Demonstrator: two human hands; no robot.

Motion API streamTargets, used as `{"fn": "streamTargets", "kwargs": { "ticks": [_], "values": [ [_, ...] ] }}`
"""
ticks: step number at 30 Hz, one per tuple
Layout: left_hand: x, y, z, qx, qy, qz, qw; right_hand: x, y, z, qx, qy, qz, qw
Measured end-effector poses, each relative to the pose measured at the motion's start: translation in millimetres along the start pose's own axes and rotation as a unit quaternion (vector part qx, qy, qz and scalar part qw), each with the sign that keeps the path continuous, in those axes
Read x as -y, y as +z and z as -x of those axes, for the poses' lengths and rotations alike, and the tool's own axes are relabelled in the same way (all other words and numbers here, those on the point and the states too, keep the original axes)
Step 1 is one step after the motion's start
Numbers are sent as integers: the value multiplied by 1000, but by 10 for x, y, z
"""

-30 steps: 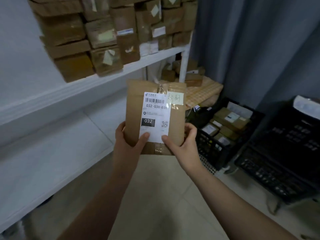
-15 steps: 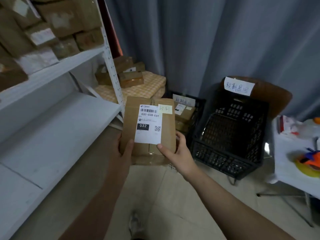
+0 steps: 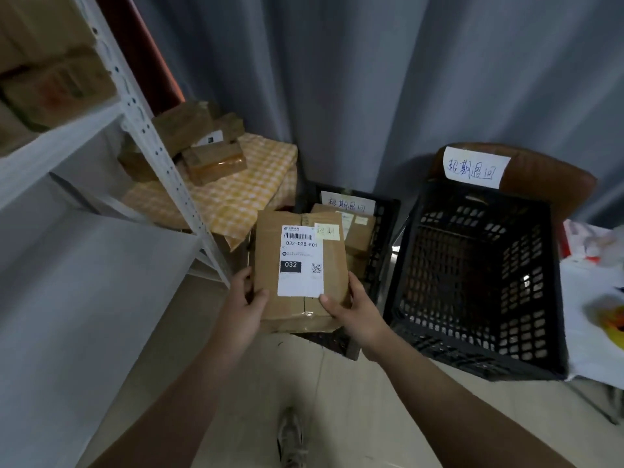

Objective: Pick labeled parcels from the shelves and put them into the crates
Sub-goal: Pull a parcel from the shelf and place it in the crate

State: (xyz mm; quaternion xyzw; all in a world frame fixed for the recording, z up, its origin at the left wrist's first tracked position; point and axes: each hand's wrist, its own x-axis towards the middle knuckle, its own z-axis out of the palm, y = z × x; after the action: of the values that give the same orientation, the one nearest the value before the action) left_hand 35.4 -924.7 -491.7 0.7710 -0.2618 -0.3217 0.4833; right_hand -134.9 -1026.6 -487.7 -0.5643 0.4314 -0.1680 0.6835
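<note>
left grip (image 3: 244, 300) is pinching parcel (image 3: 332, 265) lower-left, thumb on top | right grip (image 3: 354, 310) is pinching lower-right, thumb on top | both forearms are reaching forward

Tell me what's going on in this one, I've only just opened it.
A person holds a brown parcel in both hands, the left hand gripping its lower left edge and the right hand its lower right. Its white label reads 032-038-E01. The parcel is not yet in a crate: it is held in front of a black crate that already contains other parcels. A second black crate stands to the right, and the shelf is on the left.
</note>
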Motion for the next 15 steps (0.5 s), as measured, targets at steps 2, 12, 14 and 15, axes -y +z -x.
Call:
{"fn": "streamTargets", "kwargs": {
  "ticks": [2,12,14,15],
  "values": [
    [5,61,-314,39,-27,-23,999,10,-50,-263,-3,32,-14,999],
    [150,724,-1708,120,-45,-109,986,-150,-791,-1584,-26,66,100,992],
    [221,903,-1953,157,-77,-95,980,-239,-964,-1905,-14,68,139,988],
    [290,1007,-2078,173,-92,-93,976,-300,-1040,-2085,-10,70,163,984]
  ]
}}
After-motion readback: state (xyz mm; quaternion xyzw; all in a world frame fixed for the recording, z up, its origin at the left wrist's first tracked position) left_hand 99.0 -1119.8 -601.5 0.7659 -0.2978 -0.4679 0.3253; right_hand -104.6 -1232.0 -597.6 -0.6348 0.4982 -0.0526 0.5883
